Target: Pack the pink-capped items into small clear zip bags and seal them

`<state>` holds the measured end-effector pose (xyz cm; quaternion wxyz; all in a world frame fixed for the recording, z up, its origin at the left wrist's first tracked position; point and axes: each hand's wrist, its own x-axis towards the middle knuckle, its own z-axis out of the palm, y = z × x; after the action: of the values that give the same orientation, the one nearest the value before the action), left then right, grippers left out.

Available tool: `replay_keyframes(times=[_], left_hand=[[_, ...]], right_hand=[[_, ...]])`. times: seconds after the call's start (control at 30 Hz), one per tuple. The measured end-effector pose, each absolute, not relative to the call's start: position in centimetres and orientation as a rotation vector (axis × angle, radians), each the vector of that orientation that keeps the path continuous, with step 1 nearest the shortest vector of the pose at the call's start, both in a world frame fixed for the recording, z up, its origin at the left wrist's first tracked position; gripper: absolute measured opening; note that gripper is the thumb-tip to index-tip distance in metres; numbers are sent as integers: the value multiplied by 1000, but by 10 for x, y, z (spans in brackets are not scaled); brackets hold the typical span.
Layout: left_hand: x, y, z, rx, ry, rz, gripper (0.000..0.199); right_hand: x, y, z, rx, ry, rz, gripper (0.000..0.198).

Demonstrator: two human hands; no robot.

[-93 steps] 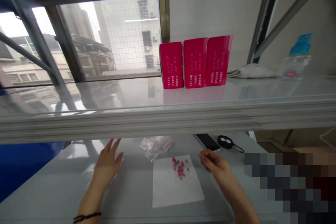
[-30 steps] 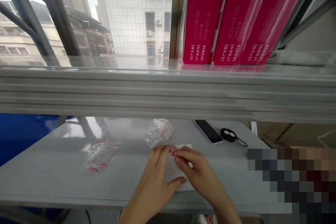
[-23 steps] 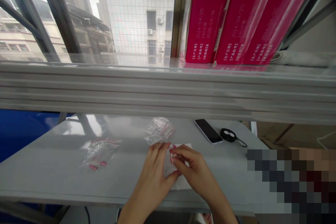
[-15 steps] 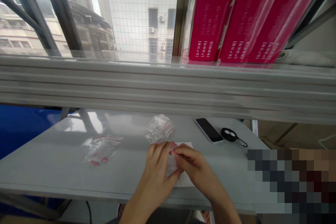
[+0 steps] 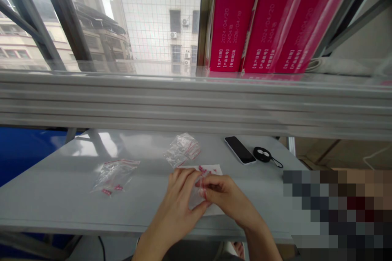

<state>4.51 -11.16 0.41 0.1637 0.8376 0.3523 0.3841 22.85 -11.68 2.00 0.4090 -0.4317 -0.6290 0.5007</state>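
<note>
My left hand point(image 5: 180, 202) grips a small clear zip bag point(image 5: 195, 200) with a red stripe along its mouth, thumb below and fingers above. The fingertips of my right hand point(image 5: 229, 193) are closed at the bag's mouth and seem to reach inside; what they pinch is hidden. Underneath lies a white sheet of paper point(image 5: 217, 210), with several tiny pink-red pieces point(image 5: 202, 169) near its far edge. To the left, another clear zip bag point(image 5: 118, 171) lies flat with pink-red pieces point(image 5: 107, 192) inside. A pile of clear zip bags point(image 5: 183, 147) rests beyond my hands.
A phone point(image 5: 239, 149) and a black round pouch point(image 5: 262, 154) with a strap lie at the back right. A metal shelf beam point(image 5: 153, 104) crosses above the table point(image 5: 61, 195), bearing magenta boxes point(image 5: 232, 24). A pixelated patch covers the right corner.
My right fingertips have shifted slightly left, into the bag's mouth. Pink-red pieces on the paper's far edge have come into sight. The view has turned a little to the right.
</note>
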Motion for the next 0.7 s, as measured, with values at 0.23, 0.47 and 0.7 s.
replay_keyframes(times=[0.23, 0.47, 0.7], left_hand=[[44, -109, 1, 2409, 1019, 1069, 55], [40, -105, -1, 2345, 1047, 1150, 54], [30, -97, -2, 2157, 1071, 1233, 51]], right_hand=[[225, -117, 22, -1004, -1561, 1355, 15], [248, -121, 28, -1134, -1522, 1148, 26], [289, -95, -12, -1497, -1430, 572, 35]])
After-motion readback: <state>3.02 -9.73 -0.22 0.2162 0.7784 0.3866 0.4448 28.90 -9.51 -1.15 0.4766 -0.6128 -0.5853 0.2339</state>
